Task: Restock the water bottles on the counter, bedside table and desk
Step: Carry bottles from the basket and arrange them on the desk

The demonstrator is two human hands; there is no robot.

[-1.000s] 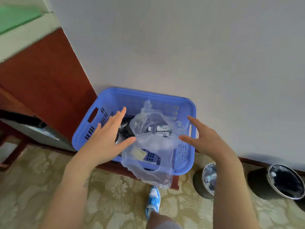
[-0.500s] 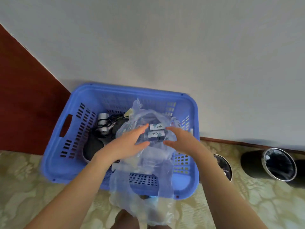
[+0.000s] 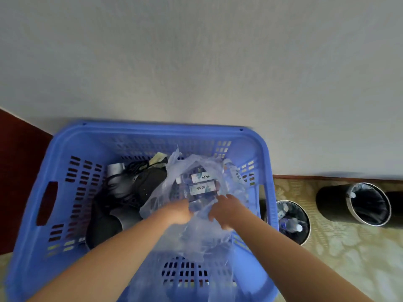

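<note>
Two bottles (image 3: 202, 189) lie crosswise, long axes left to right, inside the bag (image 3: 196, 236) in the basket (image 3: 152, 131), just beyond the left grip (image 3: 176, 211) and right grip (image 3: 226, 211), both clenched on the bag and about equally near.

Water bottles (image 3: 201, 183) — in clear bag (image 3: 160, 191)

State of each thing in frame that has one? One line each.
blue basket: open top, loaded with a bag and dark corded gear
plastic bag: crumpled, inside the basket, bottles in it
water bottles: on their sides, in the bag
left hand: grips the bag
right hand: grips the bag
near bin: bottles inside
far bin: black liner fitted
</note>
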